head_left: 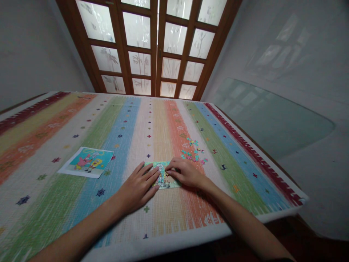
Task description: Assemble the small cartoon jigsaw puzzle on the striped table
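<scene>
A small, partly assembled jigsaw puzzle (163, 178) lies on the striped cloth near the table's front edge. My left hand (137, 189) lies flat on the cloth, fingers stretched out, with the fingertips resting on the puzzle's left side. My right hand (185, 171) covers the puzzle's right part, its fingers curled and pressing down on the pieces at the top edge. Loose puzzle pieces (193, 152), turquoise and pink, lie scattered just beyond my right hand.
A printed cartoon picture (87, 161) lies flat to the left. The table (54, 123) wears a multicoloured striped cloth. A wooden door with frosted panes (152, 47) stands behind it, and a glass sheet (272, 116) leans on the right wall.
</scene>
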The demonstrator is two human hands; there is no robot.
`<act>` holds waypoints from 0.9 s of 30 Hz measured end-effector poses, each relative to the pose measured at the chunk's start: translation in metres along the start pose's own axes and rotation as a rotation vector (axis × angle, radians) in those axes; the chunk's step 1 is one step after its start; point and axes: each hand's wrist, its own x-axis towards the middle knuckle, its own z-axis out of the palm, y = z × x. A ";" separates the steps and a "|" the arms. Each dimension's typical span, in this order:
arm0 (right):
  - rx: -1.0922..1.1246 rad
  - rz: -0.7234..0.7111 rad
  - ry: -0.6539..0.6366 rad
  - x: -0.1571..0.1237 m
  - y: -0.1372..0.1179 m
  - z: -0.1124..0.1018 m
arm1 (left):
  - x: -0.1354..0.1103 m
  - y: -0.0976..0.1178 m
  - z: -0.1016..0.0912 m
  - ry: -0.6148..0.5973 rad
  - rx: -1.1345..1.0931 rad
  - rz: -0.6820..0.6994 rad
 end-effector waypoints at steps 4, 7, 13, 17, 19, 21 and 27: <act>0.024 -0.003 -0.007 0.000 0.001 0.005 | 0.000 0.000 0.000 -0.008 0.016 0.000; 0.008 -0.010 0.003 -0.001 0.002 0.008 | 0.000 0.000 -0.001 -0.011 0.021 0.008; -0.055 0.045 -0.009 -0.002 -0.003 0.003 | 0.000 0.000 0.000 0.001 0.008 0.003; -0.070 0.042 -0.020 -0.004 -0.007 -0.002 | -0.001 0.001 0.000 0.010 -0.003 -0.002; -0.076 0.036 -0.021 -0.004 -0.007 -0.002 | -0.001 0.001 0.000 0.011 -0.002 -0.003; -0.071 0.034 -0.032 -0.004 -0.006 -0.002 | -0.001 0.001 0.000 0.009 0.003 0.000; -0.066 0.039 -0.039 -0.005 -0.005 -0.001 | 0.000 0.001 -0.001 0.000 0.009 0.001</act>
